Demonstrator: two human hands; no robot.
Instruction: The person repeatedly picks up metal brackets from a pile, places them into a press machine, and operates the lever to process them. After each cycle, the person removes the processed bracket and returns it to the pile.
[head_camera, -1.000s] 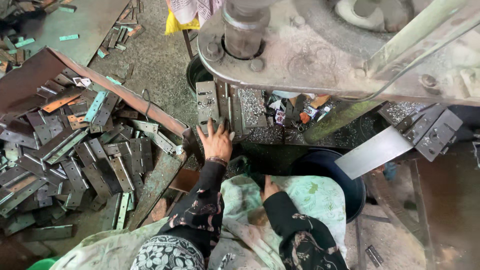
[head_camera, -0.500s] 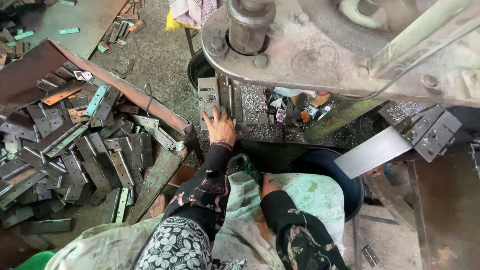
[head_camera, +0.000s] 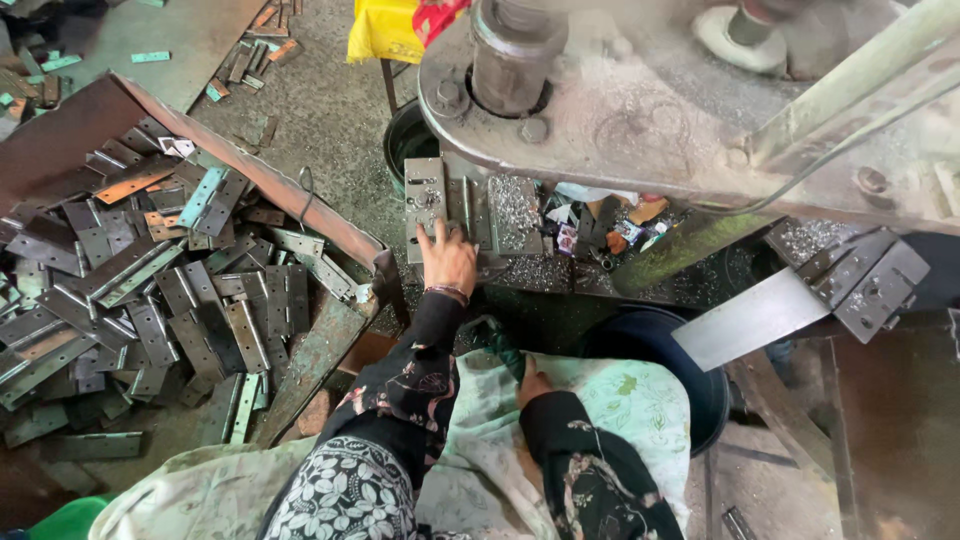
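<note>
My left hand (head_camera: 447, 258) reaches forward onto the bed of a grey press machine (head_camera: 640, 110). Its fingers are spread flat, with the tips touching a small grey metal plate with holes (head_camera: 426, 200) that lies under the press ram (head_camera: 515, 50). Nothing is gripped in that hand. My right hand (head_camera: 534, 384) rests in my lap on a pale green cloth (head_camera: 620, 400). Its fingers are tucked into the folds and mostly hidden. Both arms wear dark flowered sleeves.
A big heap of grey hinge plates (head_camera: 150, 290) fills a rusty tray (head_camera: 250, 170) at the left. A black bucket (head_camera: 655, 345) stands under the press bed, beside a slanted metal chute (head_camera: 760, 315). Metal chips and scraps (head_camera: 520, 215) litter the bed. Another dark tub (head_camera: 405, 140) stands behind.
My left hand has slid forward so that its fingertips now touch the holed plate. My right hand has stayed in my lap. The view has shifted slightly.
</note>
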